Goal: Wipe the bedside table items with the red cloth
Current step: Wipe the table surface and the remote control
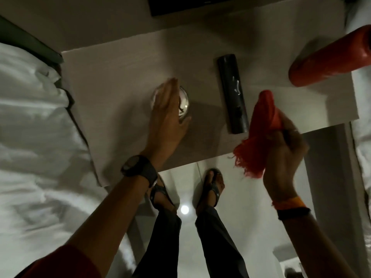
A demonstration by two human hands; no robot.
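Left hand (167, 109): reaching over a small clear glass dish (181, 102) near the middle of the desk (112, 77); fingers (170, 85) extended and loosely spread above it, not closed on anything; contact with the rim cannot be told through the blur.
Right hand (285, 149): raised above the near right corner of the desk, fingers curled tight round the red cloth (259, 125).
Red cloth: bunched in the right fist, one rounded end poking up, frayed fringe hanging below; off the desk surface, touching no item.
Glass dish: some small pale contents inside, too blurred to name.
Black remote (232, 93): flat on the desk, just right of the dish, long axis running away from the person; untouched.
Red cylinder (329, 57): lying across the far right corner of the desk, one end overhanging; well apart from both hands.
Bed (30, 137): white bedding along the left side of the desk.
Step in hand: likely picking up or steadying the dish for wiping; no wipe begun on it.
Next move calls for: left fingers closing on the dish wall without spilling the contents, then cloth brought across from the right to meet it.
Left to do, by the look: remote and red cylinder.
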